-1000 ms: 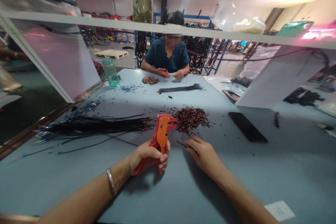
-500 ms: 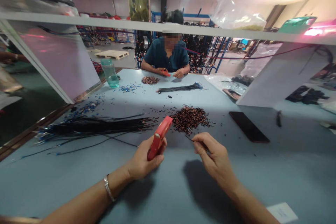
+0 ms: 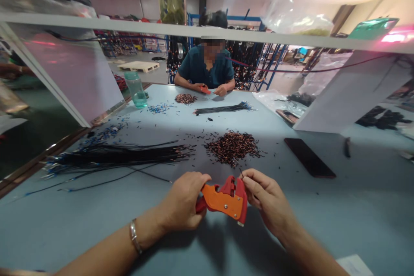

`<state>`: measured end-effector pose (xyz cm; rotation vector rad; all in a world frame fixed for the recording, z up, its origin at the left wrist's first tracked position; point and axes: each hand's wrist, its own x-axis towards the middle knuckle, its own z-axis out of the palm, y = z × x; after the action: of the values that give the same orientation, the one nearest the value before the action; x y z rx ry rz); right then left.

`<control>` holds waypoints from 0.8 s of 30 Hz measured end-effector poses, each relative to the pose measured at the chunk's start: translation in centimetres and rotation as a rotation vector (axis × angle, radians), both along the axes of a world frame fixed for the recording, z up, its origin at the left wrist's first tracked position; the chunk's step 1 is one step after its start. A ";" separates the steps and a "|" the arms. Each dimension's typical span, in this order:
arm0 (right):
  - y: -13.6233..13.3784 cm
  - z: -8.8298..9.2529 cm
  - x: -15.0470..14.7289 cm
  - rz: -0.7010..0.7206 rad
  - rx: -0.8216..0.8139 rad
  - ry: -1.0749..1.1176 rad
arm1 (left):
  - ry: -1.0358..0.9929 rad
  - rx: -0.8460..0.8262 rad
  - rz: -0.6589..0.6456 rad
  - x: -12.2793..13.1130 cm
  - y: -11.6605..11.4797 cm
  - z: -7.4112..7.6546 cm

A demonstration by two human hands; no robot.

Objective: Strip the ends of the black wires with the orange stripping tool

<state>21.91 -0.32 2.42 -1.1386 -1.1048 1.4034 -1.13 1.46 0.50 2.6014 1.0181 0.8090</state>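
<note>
My left hand (image 3: 186,200) is wrapped round the handle of a red and orange wire stripper (image 3: 224,202), its head turned to the right. Close to the tool's jaws, my right hand (image 3: 267,198) pinches a short black wire (image 3: 241,173) whose tip points up; whether the wire touches the jaws I cannot tell. Just beyond both hands lies a heap of short black and copper-coloured wire offcuts (image 3: 233,147). Left of the heap, a bundle of long black wires (image 3: 123,155) with blue ends rests on the grey table (image 3: 106,228).
A dark phone (image 3: 309,158) lies on the right. Across the table a co-worker (image 3: 207,67) holds a red tool, with another wire bundle (image 3: 223,108) and offcut pile (image 3: 186,98) nearby. A green bottle (image 3: 136,90) stands back left. A white shelf (image 3: 246,36) spans overhead.
The wire stripper has swung from upright to lying across to the right, and its head is now beside my right hand. My right hand has shifted slightly, still pinching the wire.
</note>
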 end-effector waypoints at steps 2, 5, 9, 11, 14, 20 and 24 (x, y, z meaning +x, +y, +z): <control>-0.1 0.0 0.1 0.054 0.005 0.019 | 0.061 -0.008 0.037 0.2 0.0 0.2; -0.3 0.2 0.2 0.151 0.043 -0.046 | 0.143 -0.029 0.094 0.4 0.0 0.5; -0.2 0.3 -0.1 0.179 0.025 -0.094 | 0.205 -0.026 0.119 0.3 0.1 0.7; -0.2 0.3 -0.4 0.154 -0.007 -0.074 | 0.185 -0.010 0.128 0.2 0.2 0.9; -0.4 0.1 -0.8 0.131 -0.075 -0.043 | 0.155 0.034 0.148 0.2 0.0 1.1; -0.7 0.1 -1.7 0.153 -0.135 -0.038 | 0.253 0.009 0.165 0.6 -0.2 0.5; -0.8 0.0 -1.8 0.155 -0.138 -0.034 | 0.205 -0.021 0.165 0.6 0.4 0.3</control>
<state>20.10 -1.15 2.46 -1.1991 -1.1549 1.6072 -0.52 1.83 0.77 2.6504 1.3041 0.5703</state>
